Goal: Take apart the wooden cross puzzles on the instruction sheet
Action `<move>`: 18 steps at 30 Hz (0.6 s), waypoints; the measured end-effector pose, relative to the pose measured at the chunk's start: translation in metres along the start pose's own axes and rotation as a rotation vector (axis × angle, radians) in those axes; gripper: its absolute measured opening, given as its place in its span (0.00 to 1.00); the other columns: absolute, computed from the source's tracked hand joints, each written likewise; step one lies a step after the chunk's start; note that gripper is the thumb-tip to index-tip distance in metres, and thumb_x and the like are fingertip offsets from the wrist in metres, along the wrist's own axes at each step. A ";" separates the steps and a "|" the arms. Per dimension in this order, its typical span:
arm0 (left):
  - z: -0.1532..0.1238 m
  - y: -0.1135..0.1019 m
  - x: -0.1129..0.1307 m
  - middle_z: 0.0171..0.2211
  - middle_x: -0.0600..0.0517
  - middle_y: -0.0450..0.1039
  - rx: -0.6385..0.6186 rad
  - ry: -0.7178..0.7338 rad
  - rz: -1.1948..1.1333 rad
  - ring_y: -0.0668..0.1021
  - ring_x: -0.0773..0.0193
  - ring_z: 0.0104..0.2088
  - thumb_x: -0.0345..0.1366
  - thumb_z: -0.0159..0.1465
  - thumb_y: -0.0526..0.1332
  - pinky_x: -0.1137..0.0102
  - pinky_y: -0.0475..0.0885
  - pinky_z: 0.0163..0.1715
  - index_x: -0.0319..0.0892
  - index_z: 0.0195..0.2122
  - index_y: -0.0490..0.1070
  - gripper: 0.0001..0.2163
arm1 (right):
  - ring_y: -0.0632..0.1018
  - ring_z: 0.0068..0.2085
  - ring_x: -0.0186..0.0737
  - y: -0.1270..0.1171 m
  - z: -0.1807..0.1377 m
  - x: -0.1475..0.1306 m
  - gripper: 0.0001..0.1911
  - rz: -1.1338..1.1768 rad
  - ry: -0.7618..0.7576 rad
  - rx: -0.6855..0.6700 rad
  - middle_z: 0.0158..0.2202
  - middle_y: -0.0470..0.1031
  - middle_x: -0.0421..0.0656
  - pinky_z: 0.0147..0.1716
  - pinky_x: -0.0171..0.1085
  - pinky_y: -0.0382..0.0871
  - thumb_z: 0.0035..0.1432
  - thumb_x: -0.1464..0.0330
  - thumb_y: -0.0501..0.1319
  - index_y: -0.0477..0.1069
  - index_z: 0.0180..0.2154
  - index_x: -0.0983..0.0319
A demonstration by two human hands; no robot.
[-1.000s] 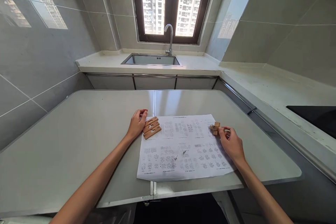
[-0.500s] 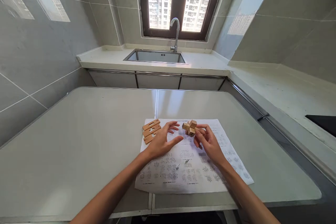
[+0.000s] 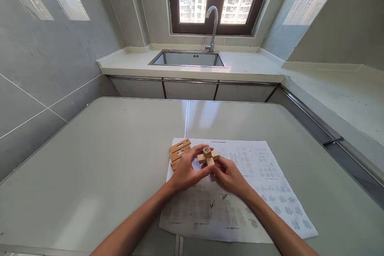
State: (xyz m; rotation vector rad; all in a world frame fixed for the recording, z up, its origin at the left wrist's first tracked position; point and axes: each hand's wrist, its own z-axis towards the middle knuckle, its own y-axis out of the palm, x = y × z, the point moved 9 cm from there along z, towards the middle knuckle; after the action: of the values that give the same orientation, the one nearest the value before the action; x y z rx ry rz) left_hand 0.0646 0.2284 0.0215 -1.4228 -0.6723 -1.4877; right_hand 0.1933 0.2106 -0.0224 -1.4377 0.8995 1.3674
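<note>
A small wooden cross-shaped puzzle is held above a printed instruction sheet that lies on the grey table. My left hand grips the puzzle from the left and my right hand grips it from the right and below, fingers curled around its bars. A mark shows on the puzzle's top block. Just left of my hands, a few flat notched wooden pieces lie stacked at the sheet's far left corner.
Behind the table runs a white counter with a steel sink and a curved tap under a window. Tiled walls stand on the left and right. The counter continues along the right side.
My right hand carried the puzzle from the sheet's right side to its middle. My left hand left the flat pieces and closed on the puzzle. The view shifted left and downward.
</note>
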 end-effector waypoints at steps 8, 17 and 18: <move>0.001 -0.005 0.005 0.57 0.44 0.79 0.051 0.072 0.085 0.81 0.49 0.57 0.42 0.59 0.75 0.55 0.76 0.61 0.48 0.60 0.68 0.30 | 0.67 0.23 0.38 -0.018 -0.003 -0.014 0.09 -0.313 -0.147 0.274 0.24 0.68 0.37 0.24 0.36 0.61 0.66 0.61 0.61 0.68 0.33 0.57; 0.003 -0.007 0.003 0.57 0.45 0.79 0.068 0.082 0.105 0.81 0.48 0.57 0.40 0.60 0.74 0.55 0.76 0.60 0.51 0.61 0.68 0.29 | 0.72 0.27 0.41 -0.012 0.003 -0.017 0.13 -0.171 -0.093 0.191 0.30 0.74 0.42 0.27 0.38 0.69 0.68 0.55 0.62 0.74 0.43 0.56; 0.003 -0.007 0.002 0.57 0.45 0.79 0.059 0.079 0.097 0.81 0.48 0.57 0.40 0.61 0.74 0.55 0.76 0.60 0.50 0.61 0.69 0.28 | 0.74 0.29 0.43 -0.008 0.004 -0.016 0.14 -0.130 -0.088 0.124 0.33 0.76 0.44 0.29 0.38 0.70 0.69 0.54 0.60 0.74 0.45 0.57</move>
State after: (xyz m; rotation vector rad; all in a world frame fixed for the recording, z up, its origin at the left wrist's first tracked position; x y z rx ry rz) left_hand 0.0602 0.2337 0.0256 -1.3257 -0.5857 -1.4292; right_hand 0.1974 0.2153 -0.0048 -1.3088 0.8061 1.2467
